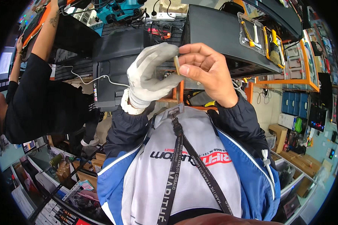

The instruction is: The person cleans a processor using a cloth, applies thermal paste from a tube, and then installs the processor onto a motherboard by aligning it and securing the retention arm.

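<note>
Between my two hands is a small, thin, flat piece (pixel 177 66) seen edge-on, with a tan or yellowish edge; its faces and exact kind do not show. My left hand (pixel 149 73), in a pale grey work glove, curls its fingertips and thumb onto one side of it. From the other side my bare right hand (pixel 210 71) pinches it with thumb and bent fingers. Both hands are raised in front of my chest, above the gap between a black boxy machine (pixel 118 47) and a large black case (pixel 217 33).
On the black case lie a clear plastic tray (pixel 251 32) with a yellow-handled tool and a yellow-framed brush (pixel 276 52). A white cable (pixel 95 78) runs behind my left wrist. A blue microscope-like device (pixel 118 9) stands at the back. Another person (pixel 45 101) works at left.
</note>
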### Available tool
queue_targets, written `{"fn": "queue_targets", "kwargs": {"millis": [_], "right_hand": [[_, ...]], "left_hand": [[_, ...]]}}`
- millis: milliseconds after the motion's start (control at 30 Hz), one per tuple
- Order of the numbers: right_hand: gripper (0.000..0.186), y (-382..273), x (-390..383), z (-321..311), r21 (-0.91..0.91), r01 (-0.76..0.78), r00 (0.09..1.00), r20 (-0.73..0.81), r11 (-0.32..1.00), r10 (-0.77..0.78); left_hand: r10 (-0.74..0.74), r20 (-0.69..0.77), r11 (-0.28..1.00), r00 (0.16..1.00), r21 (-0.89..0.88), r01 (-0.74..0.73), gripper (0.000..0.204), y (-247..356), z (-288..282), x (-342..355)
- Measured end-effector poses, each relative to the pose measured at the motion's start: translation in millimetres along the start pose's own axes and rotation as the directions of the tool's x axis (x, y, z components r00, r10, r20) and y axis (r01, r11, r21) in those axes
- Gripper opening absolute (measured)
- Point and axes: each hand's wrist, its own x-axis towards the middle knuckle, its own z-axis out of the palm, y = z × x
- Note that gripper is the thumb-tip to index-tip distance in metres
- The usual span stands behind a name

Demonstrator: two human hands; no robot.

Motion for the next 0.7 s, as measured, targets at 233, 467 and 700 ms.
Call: {"fn": "queue_targets", "kwargs": {"millis": [233, 467, 700], "right_hand": [[0.048, 13, -15, -37, 0.106, -0.069, 0.998, 0.005, 0.992, 0.069], [0.087, 34, -28, -67, 0.615, -0.287, 0.908, 0.418, 0.735, 0.005], [0.082, 31, -46, -31, 0.739, -0.466, 0.695, 0.646, 0.487, -0.316]], "left_hand": [[0.033, 0.145, 0.999, 0.989, 0.016, -0.035, 0.078, 19, 18, 16], [-0.349, -0.242, 0.921, 0.905, -0.264, 0.285, 0.024, 15, -2, -48], [-0.649, -0.567, 0.682, 0.507, -0.138, 0.718, 0.011, 30, 32, -204]]}}
